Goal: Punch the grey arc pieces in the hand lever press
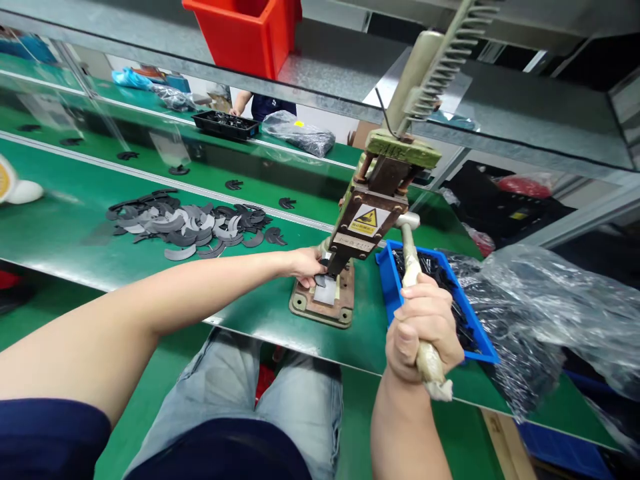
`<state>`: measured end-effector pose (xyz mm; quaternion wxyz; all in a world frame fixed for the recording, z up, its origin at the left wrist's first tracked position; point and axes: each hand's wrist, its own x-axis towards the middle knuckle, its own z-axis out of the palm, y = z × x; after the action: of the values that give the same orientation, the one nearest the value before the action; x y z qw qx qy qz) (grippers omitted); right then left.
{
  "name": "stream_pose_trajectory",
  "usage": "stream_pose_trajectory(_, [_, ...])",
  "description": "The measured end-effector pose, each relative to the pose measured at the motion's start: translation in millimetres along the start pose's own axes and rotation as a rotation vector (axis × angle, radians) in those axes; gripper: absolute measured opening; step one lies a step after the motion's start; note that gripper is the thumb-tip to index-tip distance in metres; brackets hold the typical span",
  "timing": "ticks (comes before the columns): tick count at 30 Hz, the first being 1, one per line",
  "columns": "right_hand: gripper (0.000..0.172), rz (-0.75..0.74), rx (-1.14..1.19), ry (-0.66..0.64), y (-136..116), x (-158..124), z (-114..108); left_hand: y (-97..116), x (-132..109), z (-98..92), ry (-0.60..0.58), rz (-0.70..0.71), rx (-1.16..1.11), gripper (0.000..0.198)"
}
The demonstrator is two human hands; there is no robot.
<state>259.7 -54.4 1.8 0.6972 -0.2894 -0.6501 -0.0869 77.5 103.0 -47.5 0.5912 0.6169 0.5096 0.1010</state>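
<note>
This is a factory workshop, with a lever press [376, 199] bearing a warning label [368, 220] and parts [190, 225] heaped on a green table [265, 293].

The bench [270, 300] is green, the near tray [389, 283] blue, the bin [235, 40] red, the curved pieces [183, 237] grey.

Press [377, 199]: metal, paint worn, rough. Base [320, 315]: metal, dull, scuffed. Lever [411, 257]: wrapped, tape-like, slightly shiny. Label [369, 220]: smooth, paper or film, can't tell. Grey pieces [185, 227]: matt, smooth, plastic-looking. Tabletop [275, 310]: smooth, semi-gloss. Red bin [240, 40], blue tray [386, 283]: smooth plastic. Bags [565, 287]: clear plastic film, glossy, crinkled. Shelf [335, 60]: bare metal, mottled. Jeans [215, 393]: denim, matt.
</note>
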Motion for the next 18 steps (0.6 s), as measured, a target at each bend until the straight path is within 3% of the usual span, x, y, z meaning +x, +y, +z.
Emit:
stream_pose_trajectory(2, [0.027, -0.011, 0.006, -0.021, 0.4, 0.6, -2.1, 3.3, -6.1, -7.8, -0.037, 0.068, -0.010, 0.025])
stream_pose_trajectory(5, [0.025, -0.010, -0.007, -0.040, -0.4, 1.4, -3.4, 0.9, -17.2, -42.4, -0.087, 0.228, -0.054, 0.021])
stream_pose_trajectory(8, [0.025, 0.021, -0.014, -0.022, -1.9, 1.9, -1.6, -23.5, -31.6, -92.7, 0.112, 0.355, 0.143, 0.031])
stream_pose_trajectory(11, [0.026, 0.031, -0.003, 0.008, -2.7, 2.0, 2.0, -67.2, -45.4, -132.0, 0.314, 0.345, 0.632, 0.037])
stream_pose_trajectory(15, [0.029, 0.017, -0.005, 0.054, -3.0, 2.2, 5.0, -116.9, -48.7, -146.1, 0.275, 0.340, 0.957, 0.058])
stream_pose_trajectory(18, [0.027, 0.028, -0.019, 0.034, -3.7, 3.0, 4.8, -126.1, -41.5, -142.0, 0.194, 0.434, 1.010, 0.050])
